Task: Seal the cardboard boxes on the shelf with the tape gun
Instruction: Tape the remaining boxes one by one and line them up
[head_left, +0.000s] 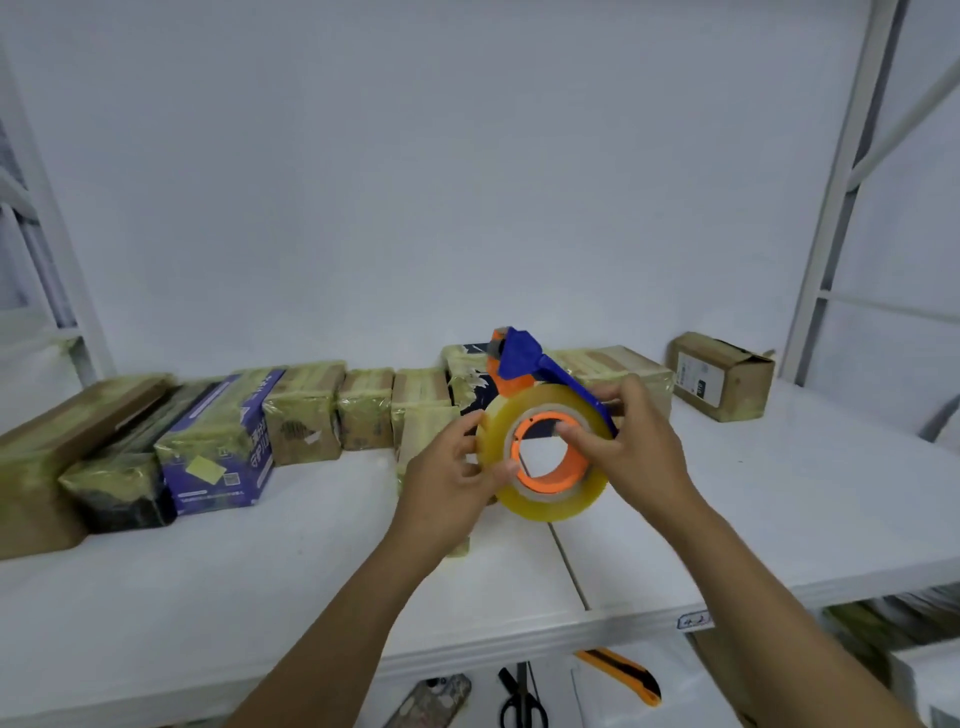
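Evidently readying: the shelf (779, 493) bears a back row of cardboard boxes (306, 410), mostly taped; a brown box (719, 375) far right looks unsealed. The tape gun (519, 358) is held above the shelf, left hand (447, 478) pinching its roll (550, 501), right hand (634, 447) gripping the handle side. Next, probably, free the tape's end.

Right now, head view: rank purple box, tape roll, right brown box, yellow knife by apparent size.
1. purple box and tape roll: alike; the roll is nearer, so unranked.
2. brown box.
3. yellow knife, smallest.

Scissors (519, 699) lie between a patterned phone (431, 699) and an orange cutter (626, 675).
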